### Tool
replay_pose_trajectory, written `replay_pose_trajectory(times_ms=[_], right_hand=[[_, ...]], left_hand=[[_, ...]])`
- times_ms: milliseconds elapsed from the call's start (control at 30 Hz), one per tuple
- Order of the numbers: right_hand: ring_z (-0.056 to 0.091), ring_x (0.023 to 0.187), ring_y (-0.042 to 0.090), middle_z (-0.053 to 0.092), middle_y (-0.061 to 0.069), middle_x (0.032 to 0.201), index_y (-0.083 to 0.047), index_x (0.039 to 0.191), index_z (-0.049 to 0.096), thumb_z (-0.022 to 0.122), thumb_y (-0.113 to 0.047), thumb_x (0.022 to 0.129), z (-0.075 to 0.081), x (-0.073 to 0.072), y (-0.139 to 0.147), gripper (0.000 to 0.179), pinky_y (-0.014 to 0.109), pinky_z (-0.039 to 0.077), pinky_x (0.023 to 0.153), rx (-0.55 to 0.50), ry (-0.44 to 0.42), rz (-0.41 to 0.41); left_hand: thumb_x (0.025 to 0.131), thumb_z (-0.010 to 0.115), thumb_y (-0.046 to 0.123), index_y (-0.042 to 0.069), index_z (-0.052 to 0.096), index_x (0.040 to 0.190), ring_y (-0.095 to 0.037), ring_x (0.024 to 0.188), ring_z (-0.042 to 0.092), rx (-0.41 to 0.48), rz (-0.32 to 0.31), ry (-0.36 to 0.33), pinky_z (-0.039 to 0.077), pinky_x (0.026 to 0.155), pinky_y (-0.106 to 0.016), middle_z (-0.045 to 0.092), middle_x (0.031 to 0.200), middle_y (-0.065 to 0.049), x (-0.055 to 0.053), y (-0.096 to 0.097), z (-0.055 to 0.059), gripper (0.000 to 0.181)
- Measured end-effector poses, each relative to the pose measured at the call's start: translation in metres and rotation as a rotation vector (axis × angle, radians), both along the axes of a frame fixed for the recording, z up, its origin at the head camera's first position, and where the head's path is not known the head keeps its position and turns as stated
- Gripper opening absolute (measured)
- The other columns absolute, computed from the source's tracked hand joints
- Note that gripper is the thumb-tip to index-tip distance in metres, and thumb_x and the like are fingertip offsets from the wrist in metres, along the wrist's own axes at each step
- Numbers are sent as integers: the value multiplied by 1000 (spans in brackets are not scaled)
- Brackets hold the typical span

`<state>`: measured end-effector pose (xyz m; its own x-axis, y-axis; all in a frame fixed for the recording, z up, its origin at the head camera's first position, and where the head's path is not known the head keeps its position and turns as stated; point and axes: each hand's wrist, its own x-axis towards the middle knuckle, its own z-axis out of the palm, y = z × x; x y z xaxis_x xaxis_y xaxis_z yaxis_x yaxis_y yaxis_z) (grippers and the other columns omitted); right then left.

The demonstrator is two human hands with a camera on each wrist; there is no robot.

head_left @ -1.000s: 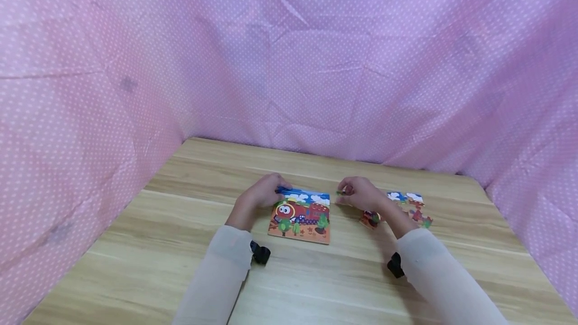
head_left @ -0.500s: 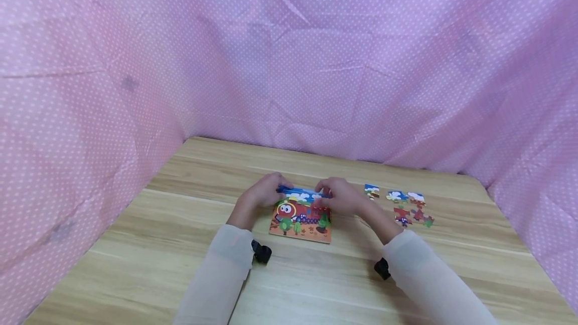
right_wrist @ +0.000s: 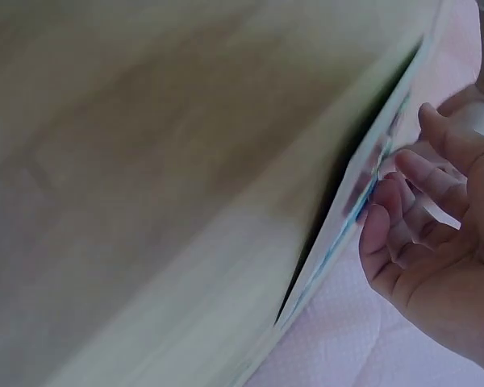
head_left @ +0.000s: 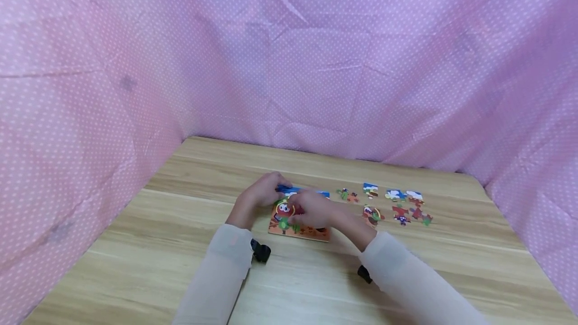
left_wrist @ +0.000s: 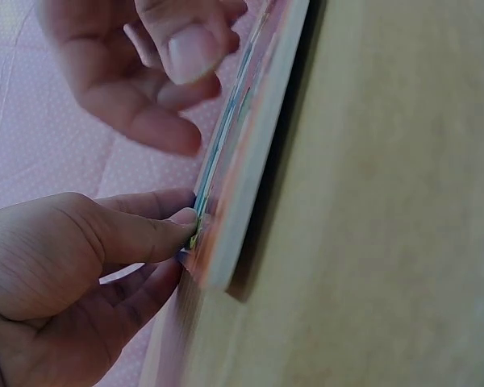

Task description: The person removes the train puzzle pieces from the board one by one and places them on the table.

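Note:
A square jigsaw puzzle board with a red cartoon train, trees and blue sky lies on the wooden table. My left hand pinches its upper left corner between thumb and fingers, as the left wrist view also shows at the board's edge. Over the middle of the board hovers my right hand, hiding much of the picture in the head view. In the right wrist view its fingers are loosely bent, with nothing seen between them.
Right of the board lie several loose jigsaw pieces: a green and orange cluster, a blue-topped piece, cloud pieces and red train pieces. A pink dotted cloth hangs around the wooden table.
My right hand has moved left from the loose pieces, past the board's upper right corner, to over its middle. The pieces it covered now show. My left hand stays at the corner.

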<state>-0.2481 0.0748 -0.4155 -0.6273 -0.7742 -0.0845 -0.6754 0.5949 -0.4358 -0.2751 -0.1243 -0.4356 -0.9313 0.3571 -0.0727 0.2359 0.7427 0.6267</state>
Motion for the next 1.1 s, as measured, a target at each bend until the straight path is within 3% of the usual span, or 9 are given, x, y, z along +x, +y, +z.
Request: replay_pose_trajectory(times_ms=[167, 400, 600, 767, 867, 967, 1100], right_hand=[[60, 101, 15, 65, 1, 110, -6, 122, 69, 73, -31, 97, -4, 4, -9, 36, 33, 54, 89, 26, -25, 14], [57, 98, 16, 62, 0, 107, -6, 119, 68, 77, -29, 94, -5, 4, -13, 35, 33, 53, 87, 4, -55, -7], [54, 85, 14, 61, 1, 96, -6, 114, 63, 77, -30, 94, -5, 1, -14, 35, 29, 48, 74, 9, -118, -31], [44, 71, 13, 53, 1, 81, -6, 95, 60, 78, -31, 93, -6, 0, -9, 31, 28, 38, 64, -4, -175, -65], [44, 69, 11, 51, -2, 79, -8, 90, 58, 77, -30, 94, -7, 0, -8, 29, 26, 39, 63, -10, -186, -69], [48, 73, 12, 56, -1, 83, -9, 98, 60, 76, -29, 95, -6, 0, -8, 26, 27, 43, 66, -15, -189, -81], [53, 85, 15, 59, 1, 96, -9, 119, 59, 76, -32, 94, -7, 2, -9, 38, 30, 48, 73, 3, -185, -118]], left_hand=[[99, 64, 3, 8, 72, 128, -27, 126, 57, -5, -19, 23, 45, 111, -44, 64, 130, -10, 0, 0, -1, 30], [99, 65, 4, 9, 71, 129, -28, 129, 55, -4, -30, 25, 44, 112, -45, 63, 133, -11, -1, 0, 0, 31], [99, 65, 4, 8, 71, 129, -27, 128, 56, -8, -35, 33, 44, 112, -43, 64, 132, -10, -1, -1, -1, 31], [98, 65, 1, 7, 71, 129, -25, 127, 56, 0, -48, 43, 45, 111, -41, 65, 131, -8, -3, 0, -2, 32], [98, 65, 0, 6, 71, 129, -26, 126, 57, 4, -46, 42, 45, 111, -42, 66, 129, -9, -3, 0, -1, 32], [98, 65, 0, 6, 71, 129, -26, 126, 56, 5, -41, 37, 45, 111, -42, 65, 130, -9, -3, 0, 0, 33], [98, 66, 1, 7, 71, 129, -27, 127, 56, -5, -43, 40, 44, 112, -43, 65, 131, -9, -2, 0, 0, 32]])
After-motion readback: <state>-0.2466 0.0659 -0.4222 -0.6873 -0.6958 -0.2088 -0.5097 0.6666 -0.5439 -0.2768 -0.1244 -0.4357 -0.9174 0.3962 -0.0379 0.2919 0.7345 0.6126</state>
